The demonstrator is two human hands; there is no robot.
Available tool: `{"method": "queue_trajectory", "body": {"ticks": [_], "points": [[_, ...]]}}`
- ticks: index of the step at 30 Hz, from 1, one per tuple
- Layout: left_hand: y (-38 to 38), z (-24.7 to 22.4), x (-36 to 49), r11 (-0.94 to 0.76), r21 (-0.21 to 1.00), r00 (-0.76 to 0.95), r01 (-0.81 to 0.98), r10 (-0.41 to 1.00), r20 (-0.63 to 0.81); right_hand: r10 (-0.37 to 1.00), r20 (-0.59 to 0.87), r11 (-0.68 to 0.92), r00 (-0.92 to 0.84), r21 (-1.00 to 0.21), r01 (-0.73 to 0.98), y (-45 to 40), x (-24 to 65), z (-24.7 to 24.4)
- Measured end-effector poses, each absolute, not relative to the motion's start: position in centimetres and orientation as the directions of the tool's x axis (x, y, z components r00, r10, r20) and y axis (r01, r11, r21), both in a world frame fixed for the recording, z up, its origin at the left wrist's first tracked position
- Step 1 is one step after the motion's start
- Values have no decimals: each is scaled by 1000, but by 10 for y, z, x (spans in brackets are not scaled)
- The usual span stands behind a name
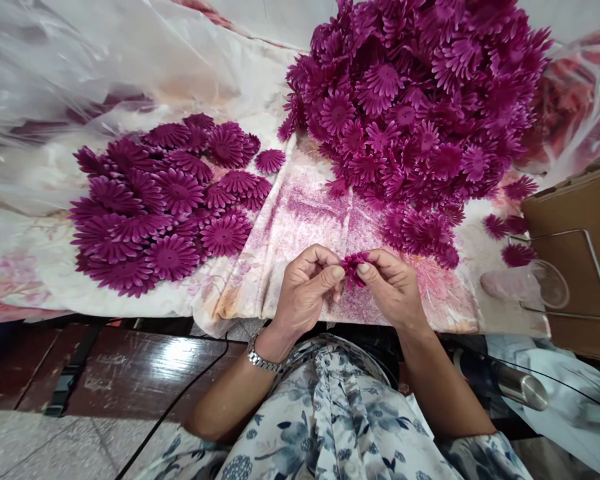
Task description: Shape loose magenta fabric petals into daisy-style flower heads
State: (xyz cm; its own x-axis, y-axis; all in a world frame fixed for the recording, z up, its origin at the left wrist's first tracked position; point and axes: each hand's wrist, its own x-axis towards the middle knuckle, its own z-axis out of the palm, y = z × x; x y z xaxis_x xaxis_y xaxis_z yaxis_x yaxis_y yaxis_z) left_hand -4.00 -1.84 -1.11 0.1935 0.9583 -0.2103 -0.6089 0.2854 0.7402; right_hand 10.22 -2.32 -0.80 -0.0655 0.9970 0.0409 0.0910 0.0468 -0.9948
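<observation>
Between both hands, just above the near part of the table, is a small magenta artificial flower (354,269). My left hand (310,283) pinches its left side between thumb and fingers. On the other side, my right hand (391,283) grips it the same way, thumb on top. The fingers partly hide the petals. To the left lies a spread of flat magenta flower heads (173,193), some stacked. A tall heap of curlier magenta flower pieces (415,100) rises behind and to the right of my hands.
A stained patterned cloth (305,200) covers the table. At right stand a cardboard box (580,233), a clear plastic cup (550,283) lying on its side and a bent wire frame (597,267). Plastic sheeting (105,53) lies at back left. A steel bottle (523,387) is below the edge.
</observation>
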Motion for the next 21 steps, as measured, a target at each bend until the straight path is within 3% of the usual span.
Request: {"method": "queue_trajectory", "body": {"ticks": [3, 11, 21], "points": [[-19, -11, -42, 308, 734, 196, -605, 951, -237, 999, 38, 36, 14, -994, 108, -25, 98, -6], [-23, -9, -41, 469, 737, 321, -487, 881, -348, 986, 164, 135, 31, -895, 426, -26, 91, -6], [-24, -12, -37, 385, 779, 157, -495, 921, -356, 981, -27, 1, -192, -989, 145, -29, 97, -5]]}}
